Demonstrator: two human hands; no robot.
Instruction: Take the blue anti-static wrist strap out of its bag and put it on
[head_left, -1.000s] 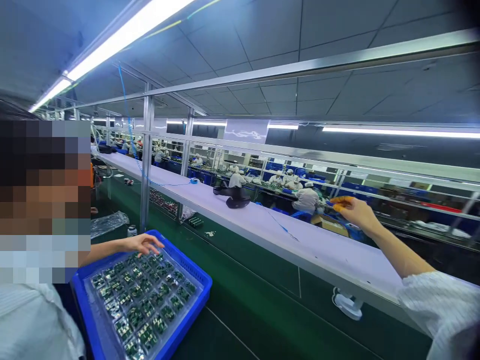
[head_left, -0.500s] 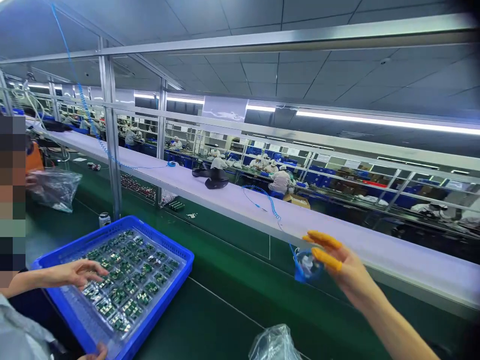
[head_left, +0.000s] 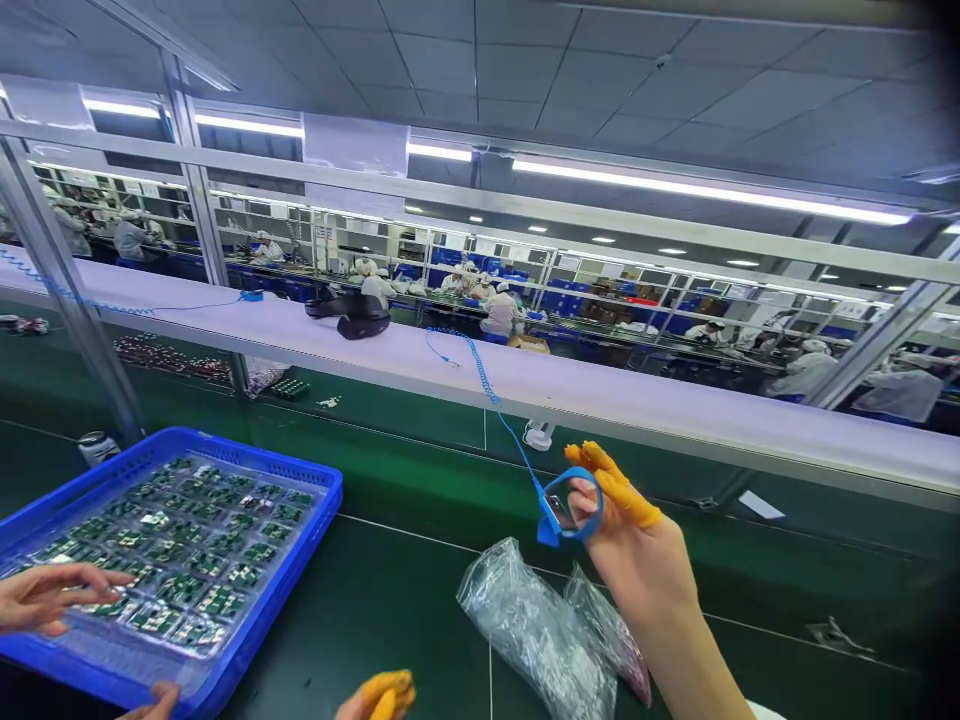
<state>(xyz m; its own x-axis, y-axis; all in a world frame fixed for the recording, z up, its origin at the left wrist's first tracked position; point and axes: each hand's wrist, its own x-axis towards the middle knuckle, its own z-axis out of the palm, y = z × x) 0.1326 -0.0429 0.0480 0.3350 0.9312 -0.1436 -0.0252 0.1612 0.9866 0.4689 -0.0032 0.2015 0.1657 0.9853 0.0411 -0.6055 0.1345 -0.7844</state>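
The right hand (head_left: 637, 560) is raised above the green bench (head_left: 390, 600), well in from its near edge, with its orange-capped fingertips (head_left: 630, 500) pinched on a blue wrist strap (head_left: 571, 505) — the band hangs as an open loop off the thumb side of the grip, its opening facing left and a little toward the person. From the loop a blue coiled cord (head_left: 487, 385) runs up and away to the long white shelf (head_left: 525, 385) along the bench's far edge, so the strap's free length lies back-left of the grip.

The left hand (head_left: 379, 695) shows only as orange-capped fingertips at the bench's near edge, below and left of the loop; whether it holds anything cannot be told. It is the nearer free hand to the loop's opening. Clear plastic bags (head_left: 540, 630) lie on the bench between the two hands.

At the near left corner sits a blue tray (head_left: 300, 560) of small circuit boards (head_left: 187, 560), with another person's hand (head_left: 45, 600) on it.
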